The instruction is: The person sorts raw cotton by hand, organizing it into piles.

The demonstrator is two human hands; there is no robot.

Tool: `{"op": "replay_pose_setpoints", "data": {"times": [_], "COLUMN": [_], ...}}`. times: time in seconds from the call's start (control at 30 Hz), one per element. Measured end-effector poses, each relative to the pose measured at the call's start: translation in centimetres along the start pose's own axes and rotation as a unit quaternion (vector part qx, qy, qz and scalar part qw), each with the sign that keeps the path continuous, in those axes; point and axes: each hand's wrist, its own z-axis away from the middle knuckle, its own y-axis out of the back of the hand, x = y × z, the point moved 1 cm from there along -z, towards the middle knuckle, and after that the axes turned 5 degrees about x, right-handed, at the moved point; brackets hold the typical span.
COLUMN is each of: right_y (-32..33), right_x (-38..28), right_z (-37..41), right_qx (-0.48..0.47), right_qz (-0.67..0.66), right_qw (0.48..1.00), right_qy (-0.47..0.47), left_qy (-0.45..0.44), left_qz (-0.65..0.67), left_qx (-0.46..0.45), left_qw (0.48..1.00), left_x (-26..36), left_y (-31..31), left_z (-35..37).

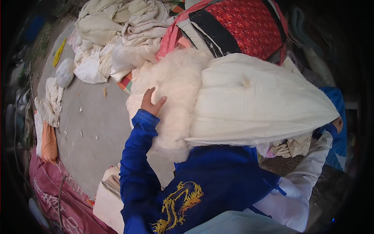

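A large white cloth cover (253, 101) stuffed with filling lies across my lap, tapering to a point at the right. A fluffy wad of raw cotton (171, 85) bulges out of its open left end. My left hand (151, 102), in a blue sleeve, rests flat on the cotton with its fingers spread. My right hand (337, 124), in a white sleeve, grips the cover's tapered tip and is mostly hidden behind it.
A heap of crumpled white cloths (117, 35) lies at the back. Beside it sits a red patterned quilt (245, 23). Bare concrete floor (89, 124) spreads to the left, with an orange cloth (48, 142) and a pink sack (58, 195) at its edge.
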Motion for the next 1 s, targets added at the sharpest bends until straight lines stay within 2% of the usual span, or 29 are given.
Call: {"op": "replay_pose_setpoints", "data": {"times": [0.03,0.07,0.1,0.13,0.17,0.2,0.23,0.27,0.3,0.4,0.43,0.47,0.53,0.6,0.63,0.67,0.73,0.77,0.8,0.83,0.87,0.9,0.97,1.0], "right_y": [-0.8,-1.6,-2.8,-3.3,-4.8,-5.5,-6.2,-7.1,-7.0,-11.0,-12.1,-14.0,-16.0,-19.8,-21.1,-22.4,-23.8,-24.1,-22.3,-22.3,-22.9,-22.8,-23.3,-23.0], "right_x": [2.7,5.3,11.0,11.1,17.3,17.4,12.9,5.7,-3.0,-11.9,-14.9,-16.9,-22.3,-21.0,-20.5,-20.1,-19.2,-18.4,-20.4,-19.7,-17.0,-14.0,-4.7,-0.6], "right_z": [2.4,4.8,6.4,9.9,11.3,14.5,19.2,24.1,28.5,36.7,38.5,40.6,43.5,48.0,49.5,50.9,51.3,51.3,49.1,47.3,45.1,41.9,35.6,32.3], "right_qx": [-0.005,-0.047,-0.145,-0.232,-0.253,-0.222,-0.21,-0.285,-0.342,-0.438,-0.513,-0.542,-0.615,-0.59,-0.578,-0.565,-0.542,-0.554,-0.533,-0.475,-0.386,-0.338,-0.225,-0.209], "right_qz": [0.052,0.094,0.0,0.075,0.167,0.255,0.211,0.091,0.005,-0.109,-0.084,-0.049,0.034,0.083,0.071,0.059,-0.036,-0.157,-0.23,-0.271,-0.285,-0.303,-0.326,-0.304], "right_qw": [0.999,0.994,0.978,0.947,0.951,0.918,0.927,0.953,0.935,0.889,0.851,0.839,0.788,0.795,0.8,0.805,0.818,0.817,0.775,0.753,0.773,0.764,0.781,0.818], "right_qy": [-0.002,-0.002,-0.147,-0.209,-0.056,0.208,0.229,0.04,-0.096,-0.08,-0.075,-0.008,0.011,0.111,0.141,0.172,0.189,-0.04,-0.25,-0.367,-0.415,-0.459,-0.482,-0.442], "left_qy": [-0.042,-0.03,-0.013,-0.015,-0.022,-0.03,-0.036,-0.042,-0.05,0.048,0.03,0.013,0.009,0.038,0.021,0.104,0.257,0.285,0.335,0.377,0.401,0.419,0.448,0.459], "left_qz": [-0.068,-0.098,-0.154,-0.271,-0.314,-0.356,-0.345,-0.334,-0.324,-0.304,-0.291,-0.276,-0.215,-0.12,-0.015,0.097,0.32,0.396,0.389,0.408,0.422,0.427,0.418,0.404], "left_qx": [-0.05,-0.149,-0.235,-0.268,-0.252,-0.236,-0.224,-0.213,-0.201,-0.248,-0.225,-0.2,-0.157,-0.118,-0.091,-0.091,-0.081,-0.064,-0.099,-0.104,-0.096,-0.085,-0.075,-0.075], "left_qw": [0.996,0.983,0.96,0.924,0.915,0.904,0.911,0.917,0.923,0.919,0.93,0.94,0.964,0.985,0.996,0.986,0.908,0.871,0.852,0.825,0.807,0.797,0.786,0.788], "left_x": [4.4,7.8,10.4,12.7,12.9,12.5,10.5,7.3,5.7,8.4,8.2,7.3,6.3,5.1,1.9,0.2,-2.1,-3.1,-6.5,-9.1,-11.4,-13.5,-17.1,-18.6], "left_y": [-2.2,-3.9,-5.3,-6.2,-7.1,-8.4,-9.7,-10.7,-10.8,-8.3,-7.9,-7.5,-6.7,-5.7,-5.5,-4.5,-1.8,0.1,1.9,3.2,4.0,4.4,4.5,4.3], "left_z": [0.5,0.7,0.7,0.7,0.8,0.9,0.6,-0.1,-0.9,-1.5,-1.4,-1.3,-1.1,-0.6,-0.6,-0.6,-0.5,-0.1,0.0,1.3,2.7,4.5,7.8,9.3]}}
